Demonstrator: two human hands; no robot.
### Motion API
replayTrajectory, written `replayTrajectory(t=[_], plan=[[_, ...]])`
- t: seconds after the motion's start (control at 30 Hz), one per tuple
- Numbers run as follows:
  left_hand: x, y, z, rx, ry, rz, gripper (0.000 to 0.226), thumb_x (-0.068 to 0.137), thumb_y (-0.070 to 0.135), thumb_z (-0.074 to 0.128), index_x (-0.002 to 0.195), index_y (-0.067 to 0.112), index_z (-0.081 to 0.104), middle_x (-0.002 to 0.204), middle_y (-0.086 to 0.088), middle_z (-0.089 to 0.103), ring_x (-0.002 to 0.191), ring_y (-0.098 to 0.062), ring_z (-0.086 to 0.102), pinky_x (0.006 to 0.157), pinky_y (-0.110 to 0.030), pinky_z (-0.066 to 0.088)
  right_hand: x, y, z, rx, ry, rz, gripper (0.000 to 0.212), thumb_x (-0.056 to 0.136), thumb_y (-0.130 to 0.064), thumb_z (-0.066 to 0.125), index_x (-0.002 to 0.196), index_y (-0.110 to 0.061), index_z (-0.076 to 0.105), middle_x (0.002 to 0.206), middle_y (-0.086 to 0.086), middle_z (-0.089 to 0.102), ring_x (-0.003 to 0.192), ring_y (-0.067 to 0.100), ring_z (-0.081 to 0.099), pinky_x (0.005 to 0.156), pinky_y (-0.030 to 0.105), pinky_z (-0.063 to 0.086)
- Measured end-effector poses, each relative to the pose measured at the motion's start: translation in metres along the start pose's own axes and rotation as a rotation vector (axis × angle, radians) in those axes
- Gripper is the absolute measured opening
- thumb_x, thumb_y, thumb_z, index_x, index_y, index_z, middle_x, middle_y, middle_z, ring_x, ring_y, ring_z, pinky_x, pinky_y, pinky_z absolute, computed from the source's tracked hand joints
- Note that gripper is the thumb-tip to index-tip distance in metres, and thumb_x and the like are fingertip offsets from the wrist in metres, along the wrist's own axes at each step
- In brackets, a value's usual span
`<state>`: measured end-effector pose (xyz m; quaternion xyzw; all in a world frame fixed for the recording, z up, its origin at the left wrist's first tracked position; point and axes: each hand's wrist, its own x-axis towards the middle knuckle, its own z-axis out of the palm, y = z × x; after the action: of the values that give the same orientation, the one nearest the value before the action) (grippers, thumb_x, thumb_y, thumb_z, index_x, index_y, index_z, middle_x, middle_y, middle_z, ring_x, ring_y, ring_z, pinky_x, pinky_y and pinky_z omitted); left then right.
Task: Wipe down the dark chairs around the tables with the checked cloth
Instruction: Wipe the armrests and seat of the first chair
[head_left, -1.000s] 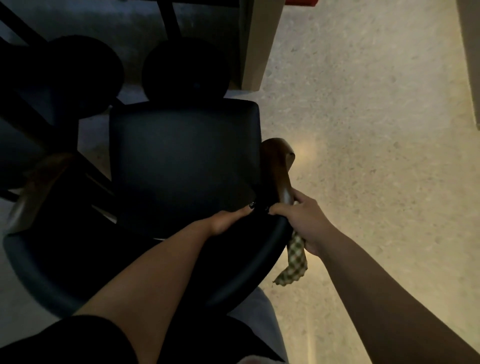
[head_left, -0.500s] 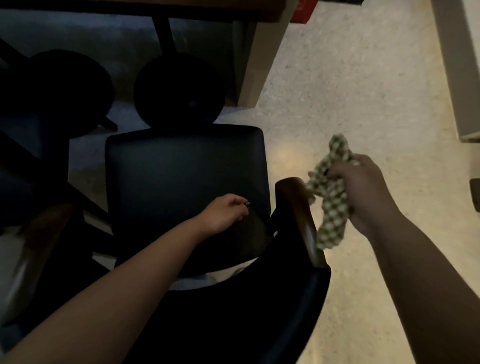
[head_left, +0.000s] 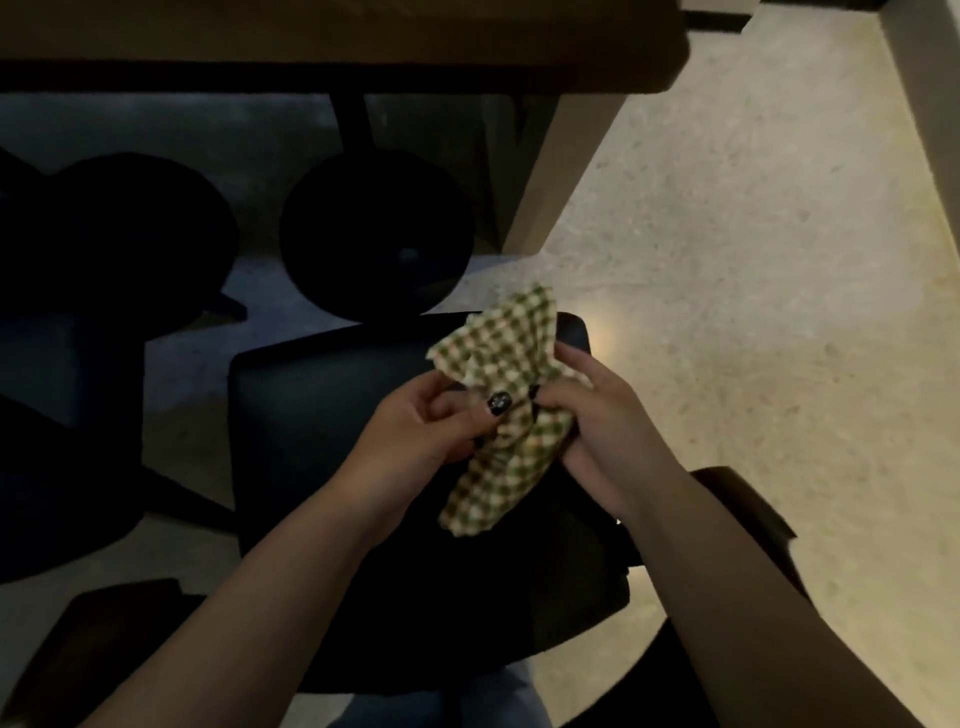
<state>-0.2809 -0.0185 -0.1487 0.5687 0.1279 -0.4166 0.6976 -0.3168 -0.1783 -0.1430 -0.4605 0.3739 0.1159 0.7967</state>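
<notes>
Both hands are on the cloth (head_left: 501, 410), holding it up in the air over the chair (head_left: 332, 415) seat. Left hand (head_left: 415, 431) pinches one side with thumb and fingertips, dark painted thumbnail on top of the fabric. Right hand (head_left: 597, 415) has its fingers curled round the other side, bunching it. One end of the cloth fans out above both grips, the other hangs down below them, between the wrists. Table (head_left: 337, 41) edge runs along the top, pale floor (head_left: 753, 312) off to the right.
</notes>
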Motion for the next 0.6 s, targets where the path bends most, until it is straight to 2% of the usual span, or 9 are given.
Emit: replayTrajectory(t=[0.1,0.17,0.23,0.27,0.33,0.4,0.5,0.6], plan=[[0.0,-0.013,-0.017,-0.066,0.06,-0.007,0.049,0.061,0.025,0.074,0.106,0.008,0.065,0.089,-0.004,0.07,0.091,-0.019,0.064,0.089,-0.037,0.047,0.005,0.016,-0.007,-0.157,0.006,-0.034,0.026,0.09,0.004,0.053,0.112,-0.006,0.063,0.106,0.01,0.071,0.1,0.022,0.067,0.091,0.037,0.052],[-0.003,-0.019,-0.02,-0.064,0.047,0.005,0.054,0.056,0.03,0.076,0.104,0.006,0.068,0.099,-0.009,0.073,0.093,-0.019,0.066,0.088,-0.033,0.05,0.004,0.025,-0.015,-0.222,0.018,-0.058,0.019,0.09,-0.001,0.056,0.104,-0.005,0.067,0.102,0.012,0.072,0.098,0.024,0.067,0.09,0.038,0.051],[-0.006,-0.025,-0.017,-0.058,0.027,0.012,0.055,0.055,0.03,0.076,0.106,0.009,0.069,0.103,-0.004,0.074,0.094,-0.013,0.07,0.079,-0.022,0.055,0.002,0.03,-0.021,-0.254,0.038,-0.082,0.017,0.089,-0.004,0.058,0.101,-0.007,0.07,0.101,0.012,0.072,0.101,0.028,0.066,0.092,0.041,0.051],[-0.006,-0.027,-0.014,-0.048,0.028,0.016,0.051,0.058,0.027,0.076,0.106,0.01,0.069,0.103,-0.003,0.075,0.096,-0.014,0.07,0.077,-0.02,0.055,0.0,0.031,-0.023,-0.277,0.057,-0.103,0.016,0.089,-0.004,0.06,0.1,-0.008,0.071,0.1,0.012,0.072,0.102,0.03,0.066,0.093,0.043,0.051],[-0.003,-0.03,-0.007,0.017,0.083,0.049,0.034,0.07,0.018,0.075,0.103,0.011,0.07,0.099,-0.002,0.075,0.096,-0.017,0.071,0.076,-0.021,0.056,-0.001,0.03,-0.026,-0.323,0.084,-0.147,0.017,0.089,-0.003,0.06,0.1,-0.01,0.07,0.098,0.011,0.073,0.1,0.029,0.067,0.093,0.046,0.051],[0.001,-0.028,-0.003,0.029,0.158,0.104,0.02,0.08,0.012,0.068,0.099,0.018,0.07,0.095,0.004,0.076,0.093,-0.013,0.07,0.074,-0.019,0.055,0.0,0.023,-0.026,-0.347,0.096,-0.187,0.016,0.091,-0.003,0.057,0.1,-0.009,0.068,0.096,0.008,0.073,0.096,0.025,0.068,0.091,0.046,0.053],[0.008,-0.012,0.003,-0.112,0.151,0.15,0.02,0.083,0.021,0.058,0.1,0.027,0.067,0.096,0.009,0.075,0.093,-0.008,0.07,0.076,-0.021,0.054,0.0,0.007,-0.024,-0.427,0.083,-0.279,0.013,0.096,-0.01,0.052,0.104,-0.011,0.063,0.096,0.004,0.073,0.093,0.02,0.069,0.087,0.043,0.055],[0.015,0.002,0.005,-0.102,0.026,0.192,0.031,0.07,0.03,0.063,0.101,0.026,0.066,0.096,0.011,0.074,0.092,-0.007,0.069,0.076,-0.023,0.052,-0.001,-0.005,-0.023,-0.571,0.067,-0.514,0.01,0.096,-0.01,0.053,0.103,-0.015,0.06,0.094,0.0,0.073,0.09,0.012,0.069,0.079,0.032,0.056]])
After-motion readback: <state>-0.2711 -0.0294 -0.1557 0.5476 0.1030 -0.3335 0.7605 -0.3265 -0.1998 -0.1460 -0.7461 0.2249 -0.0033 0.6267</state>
